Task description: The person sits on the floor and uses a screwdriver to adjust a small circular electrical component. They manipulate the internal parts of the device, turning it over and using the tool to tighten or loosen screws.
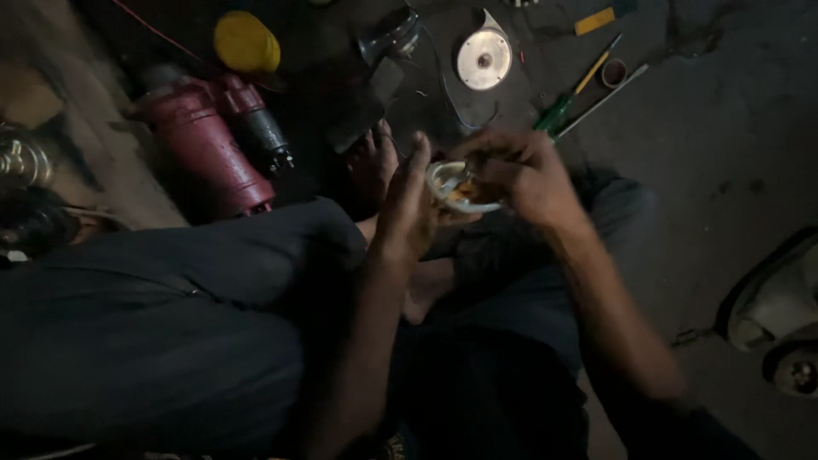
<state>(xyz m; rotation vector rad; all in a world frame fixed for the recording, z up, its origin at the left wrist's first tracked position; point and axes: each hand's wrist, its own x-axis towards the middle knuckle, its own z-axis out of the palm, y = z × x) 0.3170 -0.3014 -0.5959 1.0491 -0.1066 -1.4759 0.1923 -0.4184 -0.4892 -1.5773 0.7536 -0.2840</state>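
Head view: left hand (407,209) clasps the white ring part (456,189) at its near-left edge; right hand (520,175) is pinched on something inside it, unclear what; work looks mid-way; screwdriver (573,92) lies beyond the ring.

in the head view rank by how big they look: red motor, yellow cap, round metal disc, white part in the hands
1. red motor
2. yellow cap
3. round metal disc and white part: look alike, and the part sits nearer the camera, half hidden by hands, so unranked.
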